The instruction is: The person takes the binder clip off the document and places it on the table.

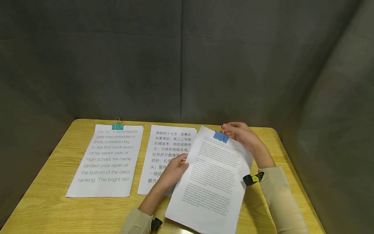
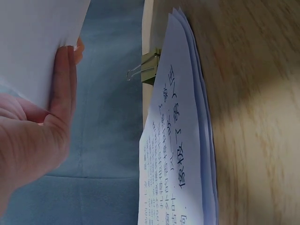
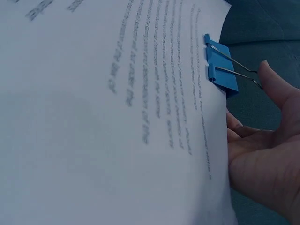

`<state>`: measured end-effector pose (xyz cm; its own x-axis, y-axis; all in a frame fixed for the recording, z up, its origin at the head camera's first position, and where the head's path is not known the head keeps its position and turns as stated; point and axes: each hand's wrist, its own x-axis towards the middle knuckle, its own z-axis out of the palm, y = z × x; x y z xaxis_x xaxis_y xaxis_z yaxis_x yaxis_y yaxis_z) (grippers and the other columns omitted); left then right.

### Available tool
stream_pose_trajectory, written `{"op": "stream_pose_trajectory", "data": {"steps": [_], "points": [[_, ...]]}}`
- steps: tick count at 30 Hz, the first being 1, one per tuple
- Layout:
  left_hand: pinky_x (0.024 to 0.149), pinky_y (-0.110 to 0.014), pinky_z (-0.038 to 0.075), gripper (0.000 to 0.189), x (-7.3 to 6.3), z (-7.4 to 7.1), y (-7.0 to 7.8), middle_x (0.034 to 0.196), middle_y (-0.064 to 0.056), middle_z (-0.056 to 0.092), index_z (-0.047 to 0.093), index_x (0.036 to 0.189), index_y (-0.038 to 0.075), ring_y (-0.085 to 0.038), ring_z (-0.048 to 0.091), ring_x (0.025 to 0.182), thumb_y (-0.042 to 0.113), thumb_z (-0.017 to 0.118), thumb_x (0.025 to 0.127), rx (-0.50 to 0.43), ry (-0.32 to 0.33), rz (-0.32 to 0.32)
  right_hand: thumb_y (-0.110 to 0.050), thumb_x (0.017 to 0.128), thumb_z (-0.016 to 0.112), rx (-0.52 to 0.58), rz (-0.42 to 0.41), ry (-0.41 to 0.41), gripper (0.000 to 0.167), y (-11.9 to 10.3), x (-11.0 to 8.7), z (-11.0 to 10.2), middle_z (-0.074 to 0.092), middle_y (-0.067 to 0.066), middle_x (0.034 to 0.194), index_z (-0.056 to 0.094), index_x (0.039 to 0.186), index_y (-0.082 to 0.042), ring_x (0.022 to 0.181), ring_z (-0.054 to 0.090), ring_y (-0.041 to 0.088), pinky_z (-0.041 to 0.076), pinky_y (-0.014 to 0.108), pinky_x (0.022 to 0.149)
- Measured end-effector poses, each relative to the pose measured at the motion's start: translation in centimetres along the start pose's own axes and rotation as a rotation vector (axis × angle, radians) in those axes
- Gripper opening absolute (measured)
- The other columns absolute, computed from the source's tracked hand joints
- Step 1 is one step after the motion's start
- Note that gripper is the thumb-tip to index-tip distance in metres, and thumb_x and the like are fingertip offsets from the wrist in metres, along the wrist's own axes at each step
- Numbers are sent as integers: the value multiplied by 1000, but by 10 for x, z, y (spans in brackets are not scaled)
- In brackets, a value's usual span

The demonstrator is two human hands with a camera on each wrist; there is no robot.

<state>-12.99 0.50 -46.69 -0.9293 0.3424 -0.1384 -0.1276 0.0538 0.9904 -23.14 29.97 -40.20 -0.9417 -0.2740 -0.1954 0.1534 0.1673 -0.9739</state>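
Observation:
A sheaf of printed paper (image 1: 210, 182), raised and tilted over the table, carries a blue binder clip (image 1: 221, 136) on its top edge. My left hand (image 1: 174, 170) pinches the sheaf's left edge, thumb in front and fingers behind. At the top, my right hand (image 1: 241, 135) grips the clip's wire handles; in the right wrist view its thumb presses a handle of the blue clip (image 3: 221, 65), while the other fingers are partly hidden behind the paper. Under the sheaf's left side lies a stack with large Chinese print (image 1: 169, 143), partly covered by the left hand and the sheaf.
On the left of the wooden table (image 1: 43, 182) lies a stack with large English print (image 1: 105, 159), a teal binder clip (image 1: 118, 126) on its top edge. Dark grey curtains (image 1: 181, 65) hang behind the table and at both sides.

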Motion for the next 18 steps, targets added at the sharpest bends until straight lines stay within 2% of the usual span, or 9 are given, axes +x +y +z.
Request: {"op": "stream_pose_trajectory", "data": {"steps": [7, 12, 18], "points": [[61, -28, 53, 38, 3, 3, -4, 97, -12, 73, 59, 140, 0, -18, 67, 69, 3, 47, 104, -4, -11, -25, -21, 103, 66, -1, -29, 88, 39, -1, -4, -1, 71, 0, 95, 59, 121, 13, 80, 63, 12, 54, 19, 74], [59, -29, 53, 37, 3, 7, -1, 96, -12, 73, 60, 138, -1, -17, 66, 67, 4, 48, 104, -16, -2, -18, -19, 103, 66, -2, -86, 149, 33, -1, -5, -2, 71, -1, 91, 61, 114, 12, 77, 61, 10, 54, 18, 72], [60, -28, 52, 32, 5, 10, -2, 94, -12, 73, 62, 131, -2, -16, 65, 66, 2, 48, 103, -21, 4, -11, -15, 102, 66, 4, -172, 224, 18, -3, -7, -2, 72, -2, 85, 65, 100, 3, 75, 67, 11, 57, 20, 74]]}}
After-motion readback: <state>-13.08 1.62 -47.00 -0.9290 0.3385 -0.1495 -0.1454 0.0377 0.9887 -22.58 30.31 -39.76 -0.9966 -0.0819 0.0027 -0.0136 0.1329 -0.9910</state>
